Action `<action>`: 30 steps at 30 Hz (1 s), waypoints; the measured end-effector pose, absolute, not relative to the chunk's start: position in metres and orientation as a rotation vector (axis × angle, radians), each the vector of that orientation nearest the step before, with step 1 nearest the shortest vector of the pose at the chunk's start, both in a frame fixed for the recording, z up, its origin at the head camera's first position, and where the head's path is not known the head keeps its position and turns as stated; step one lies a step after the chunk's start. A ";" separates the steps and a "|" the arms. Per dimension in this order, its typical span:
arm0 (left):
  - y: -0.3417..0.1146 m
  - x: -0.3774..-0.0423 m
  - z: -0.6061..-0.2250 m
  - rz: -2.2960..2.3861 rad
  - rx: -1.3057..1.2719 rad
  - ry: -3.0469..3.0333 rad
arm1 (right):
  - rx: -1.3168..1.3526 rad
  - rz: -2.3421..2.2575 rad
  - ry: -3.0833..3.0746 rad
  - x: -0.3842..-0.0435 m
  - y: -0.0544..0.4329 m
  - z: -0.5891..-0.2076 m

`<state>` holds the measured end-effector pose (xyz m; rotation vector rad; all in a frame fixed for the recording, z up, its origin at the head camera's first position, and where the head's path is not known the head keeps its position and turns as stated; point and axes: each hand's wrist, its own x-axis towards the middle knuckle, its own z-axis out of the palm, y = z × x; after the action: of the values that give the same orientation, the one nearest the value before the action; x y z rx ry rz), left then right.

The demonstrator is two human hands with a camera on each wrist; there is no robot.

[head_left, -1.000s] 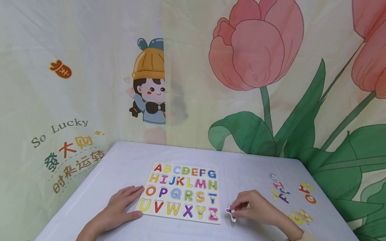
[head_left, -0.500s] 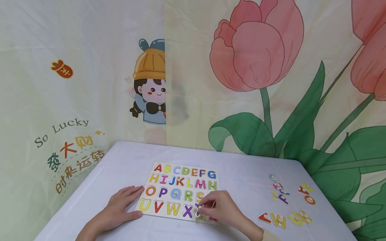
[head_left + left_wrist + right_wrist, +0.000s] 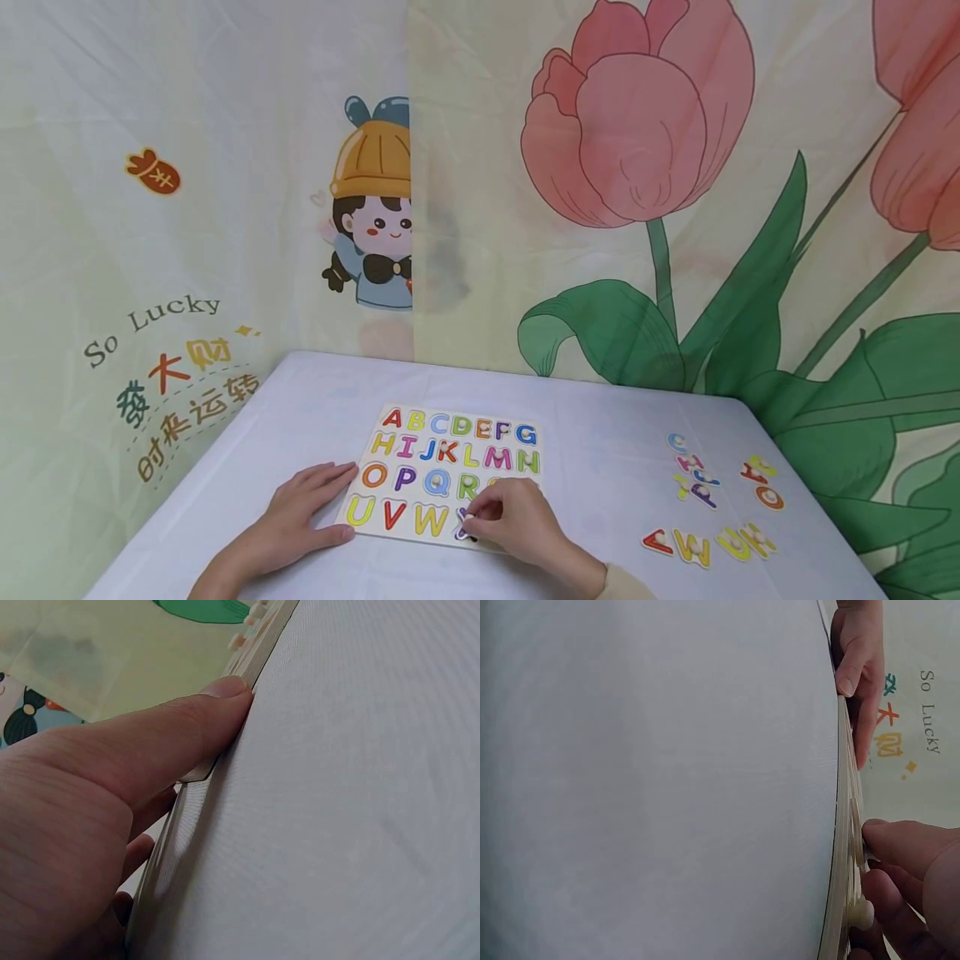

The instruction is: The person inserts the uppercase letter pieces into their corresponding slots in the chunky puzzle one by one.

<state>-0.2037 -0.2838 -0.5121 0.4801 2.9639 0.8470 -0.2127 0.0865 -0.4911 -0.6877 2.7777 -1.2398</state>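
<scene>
A wooden alphabet puzzle board [image 3: 409,534] lies on the white-covered table. My left hand [image 3: 296,517] rests flat at its left side, fingers extended and thumb touching the edge; the left wrist view shows the thumb [image 3: 172,735] against the board's side. Over the bottom row, my right hand [image 3: 517,523] pinches a purple letter X piece [image 3: 462,528] at the X spot. In the right wrist view the piece [image 3: 856,832] appears slightly tilted off the board, beneath the fingertips. My right hand covers the Y and Z spots in the head view.
Loose letter pieces lie to the right: a red V [image 3: 657,542], a yellow W [image 3: 692,550], a yellow U [image 3: 732,544], an orange O [image 3: 769,497], a purple P [image 3: 703,497] and several others. A printed curtain [image 3: 480,250] hangs behind the table.
My right hand has carried the purple X leftward from the table right of the board to the X spot. My left hand has stayed in place.
</scene>
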 end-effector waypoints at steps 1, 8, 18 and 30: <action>-0.284 -0.204 -0.512 0.846 0.480 2.965 | -0.688 -1.231 2.788 -0.213 0.086 -0.492; -0.285 -0.204 -0.512 0.851 0.491 2.974 | -0.668 -1.183 2.833 -0.214 0.083 -0.494; -0.285 -0.204 -0.512 0.846 0.505 2.994 | -0.650 -1.140 2.844 -0.210 0.080 -0.495; -0.285 -0.204 -0.517 0.848 0.530 3.016 | -0.809 -1.170 2.674 -0.214 0.157 -0.464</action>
<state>-0.2037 -0.2849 -0.5166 0.5297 3.0157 0.8482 -0.2137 0.1566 -0.4640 -0.8092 2.6738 -1.1704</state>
